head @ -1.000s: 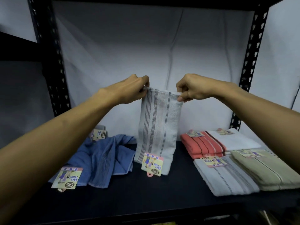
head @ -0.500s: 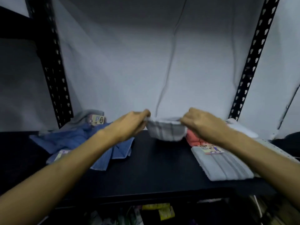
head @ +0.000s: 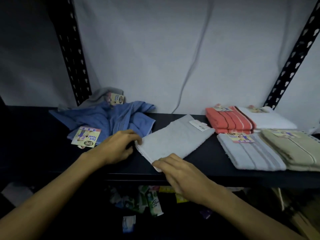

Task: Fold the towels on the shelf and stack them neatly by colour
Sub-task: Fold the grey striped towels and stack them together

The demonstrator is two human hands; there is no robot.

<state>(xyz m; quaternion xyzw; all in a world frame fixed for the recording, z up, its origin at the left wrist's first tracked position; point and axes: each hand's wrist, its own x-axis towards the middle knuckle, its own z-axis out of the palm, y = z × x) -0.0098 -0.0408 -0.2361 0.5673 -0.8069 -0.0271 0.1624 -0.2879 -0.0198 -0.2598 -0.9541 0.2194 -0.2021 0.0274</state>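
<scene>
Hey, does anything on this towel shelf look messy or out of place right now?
Yes. The blue towel lies crumpled and unfolded at the shelf's left, a grey towel bunched behind it. The pale grey folded towel sits askew, unlike the squared stacks at right.

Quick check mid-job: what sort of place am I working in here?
Probably a shop stockroom or storage area: a black slotted metal rack, face towels with retail tags attached, and packaged goods below the shelf.

One head-worn wide-angle view looks forward and down, close onto the dark shelf (head: 216,163) and backing wall.
</scene>
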